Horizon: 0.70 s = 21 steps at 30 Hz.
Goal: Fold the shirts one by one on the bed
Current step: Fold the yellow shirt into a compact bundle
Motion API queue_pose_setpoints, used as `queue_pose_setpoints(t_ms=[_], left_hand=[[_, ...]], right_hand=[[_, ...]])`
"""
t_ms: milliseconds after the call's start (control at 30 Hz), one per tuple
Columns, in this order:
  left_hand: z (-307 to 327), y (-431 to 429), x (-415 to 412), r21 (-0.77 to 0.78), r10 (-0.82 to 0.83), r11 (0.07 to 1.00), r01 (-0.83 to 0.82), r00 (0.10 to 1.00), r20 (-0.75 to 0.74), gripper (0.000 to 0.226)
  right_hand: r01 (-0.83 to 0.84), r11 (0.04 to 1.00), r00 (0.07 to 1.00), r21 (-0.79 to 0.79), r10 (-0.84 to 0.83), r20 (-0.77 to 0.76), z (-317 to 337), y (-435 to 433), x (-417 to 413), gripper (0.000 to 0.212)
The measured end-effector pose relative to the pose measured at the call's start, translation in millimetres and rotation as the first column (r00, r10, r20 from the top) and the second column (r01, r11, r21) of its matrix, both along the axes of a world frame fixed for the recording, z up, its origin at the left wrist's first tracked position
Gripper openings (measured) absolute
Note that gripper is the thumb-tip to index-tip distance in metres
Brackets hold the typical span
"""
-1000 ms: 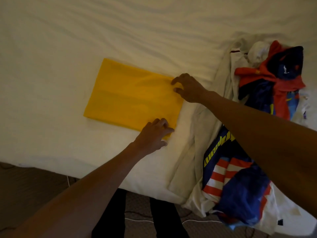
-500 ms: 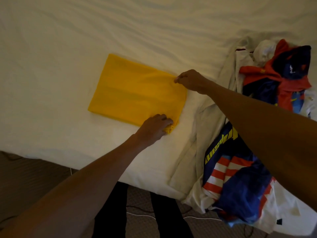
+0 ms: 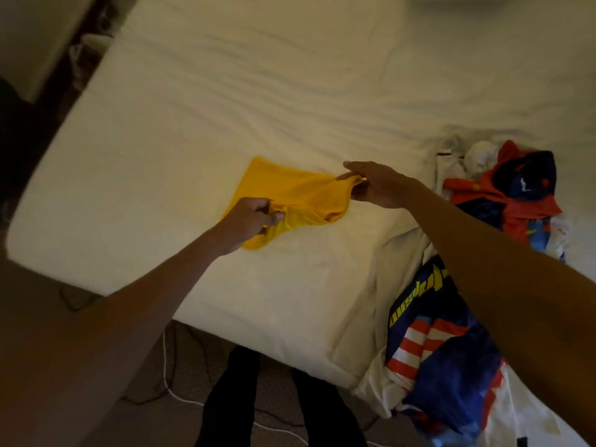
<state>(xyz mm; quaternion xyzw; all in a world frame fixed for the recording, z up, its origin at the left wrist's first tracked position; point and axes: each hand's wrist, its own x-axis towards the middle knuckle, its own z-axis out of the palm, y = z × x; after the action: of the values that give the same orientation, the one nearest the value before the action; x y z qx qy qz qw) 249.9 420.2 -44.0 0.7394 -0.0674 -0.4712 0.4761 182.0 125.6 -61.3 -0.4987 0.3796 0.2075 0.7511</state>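
**Head view: yellow shirt held at two points, mid-bed**

1. Location. The yellow shirt (image 3: 300,195) is on the white-sheeted bed (image 3: 225,91), near the middle of the view and closer to the bed's near edge than to its far side. It lies well apart from the heap of clothes on the right.

2. Orientation. The visible cloth spans mainly left to right, with its long axis tilted so that the right end points toward the far right. The left end rests flat on the sheet, with one corner pointing away from the person. The right portion is raised off the sheet and sags in folds between the two hands.

3. Left hand (image 3: 248,221). The fingers are curled tight round a bunched section of the shirt's near edge, with the thumb closing on top.

4. Right hand (image 3: 377,185). The fingers are nearly straight and point left. Their tips and the thumb pinch the shirt's far right corner, which is pulled to a point.

5. Surroundings. An unfolded pile of shirts (image 3: 451,366) in blue, red and white stripes hangs over the bed's right near edge. A red and navy garment (image 3: 522,188) lies behind it. The person's dark-clad legs (image 3: 232,408) stand on the floor below, beside a white cable (image 3: 174,391).
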Motion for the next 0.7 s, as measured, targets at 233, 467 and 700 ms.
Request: queue_pose_setpoints(t_ms=[233, 467, 700], left_hand=[[137, 60, 54, -0.102, 0.251, 0.964, -0.246, 0.967, 0.041, 0.015], [251, 132, 85, -0.165, 0.389, 0.917, -0.363, 0.906, 0.166, 0.024], [346, 229, 104, -0.271, 0.551, 0.829, -0.490, 0.800, 0.238, 0.034]], right_hand=[[0.157, 0.980, 0.970, 0.126, -0.176, 0.165, 127, 39, 32, 0.012], [-0.261, 0.958, 0.898, -0.121, 0.287, 0.333, 243, 95, 85, 0.031], [-0.235, 0.799, 0.809, -0.553, 0.476, 0.345, 342, 197, 150, 0.032]])
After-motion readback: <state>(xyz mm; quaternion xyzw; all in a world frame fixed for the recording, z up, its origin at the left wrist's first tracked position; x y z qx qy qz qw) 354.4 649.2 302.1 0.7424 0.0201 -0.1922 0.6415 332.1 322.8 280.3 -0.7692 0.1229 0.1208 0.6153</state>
